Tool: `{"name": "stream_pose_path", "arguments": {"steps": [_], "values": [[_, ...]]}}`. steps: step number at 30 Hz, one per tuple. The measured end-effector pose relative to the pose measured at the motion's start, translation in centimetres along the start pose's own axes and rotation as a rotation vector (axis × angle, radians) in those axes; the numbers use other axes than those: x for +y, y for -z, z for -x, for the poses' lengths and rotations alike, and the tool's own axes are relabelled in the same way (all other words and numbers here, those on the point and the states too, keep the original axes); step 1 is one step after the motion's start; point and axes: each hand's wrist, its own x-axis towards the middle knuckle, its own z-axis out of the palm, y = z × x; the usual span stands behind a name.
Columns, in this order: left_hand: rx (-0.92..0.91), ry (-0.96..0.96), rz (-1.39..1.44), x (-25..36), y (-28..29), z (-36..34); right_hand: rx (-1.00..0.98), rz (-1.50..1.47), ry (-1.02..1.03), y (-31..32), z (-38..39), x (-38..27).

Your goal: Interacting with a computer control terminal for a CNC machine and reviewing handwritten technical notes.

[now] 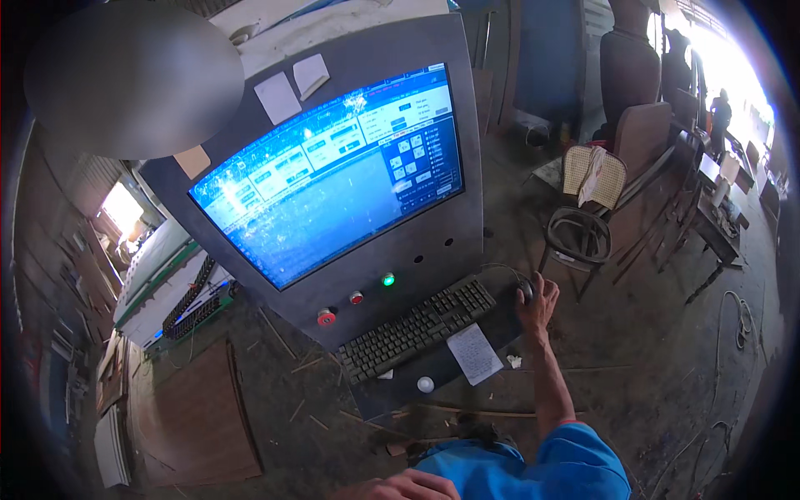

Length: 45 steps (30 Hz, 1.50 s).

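At the right end of the machine's shelf, my right hand [540,303] is closed over a dark computer mouse [526,290]. Just left of it lies a black keyboard [421,327] that neither hand touches. A sheet of handwritten paper [475,354] rests in front of the keys, and a small white round object [426,384] sits near the shelf's front edge. Above stands a grey control cabinet with a lit blue screen [325,175] showing panels and buttons. My left hand [408,486] is by my body at the lower edge, its fingers partly cut off.
Below the screen are a red push button [326,317], a smaller red one and a lit green button [388,280]. A cane-backed chair [592,179] stands at right. Brown boards [196,417] lie on the floor at left, with wood scraps and loose cables [740,321] elsewhere.
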Motion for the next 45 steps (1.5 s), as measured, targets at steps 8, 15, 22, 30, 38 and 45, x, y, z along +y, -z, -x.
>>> {"name": "stream_pose_path", "arguments": {"steps": [8, 15, 22, 30, 38, 45], "values": [[0.086, -0.094, -0.002, -0.1, -0.1, -0.2, -0.176, 0.044, -0.018, -4.0, 0.1, 1.8], [0.102, 0.27, -0.243, 0.2, 3.9, 3.4, -0.111, 0.084, 0.101, -3.3, 0.8, 0.7], [0.82, 0.578, -0.649, -4.0, 10.4, 15.3, -0.214, 0.073, 0.101, -3.5, 1.6, 2.3], [1.613, 0.695, -0.65, -7.8, 19.7, 26.4, -0.179, 0.045, 0.182, -5.4, 0.2, 2.5], [1.658, 1.375, -0.854, -12.0, 24.9, 29.7, -0.221, 0.06, 0.272, -6.2, 1.0, 3.6], [1.761, 1.521, -0.879, -14.6, 23.9, 28.2, -0.221, 0.022, 0.163, -5.9, 1.3, 3.9]]}}
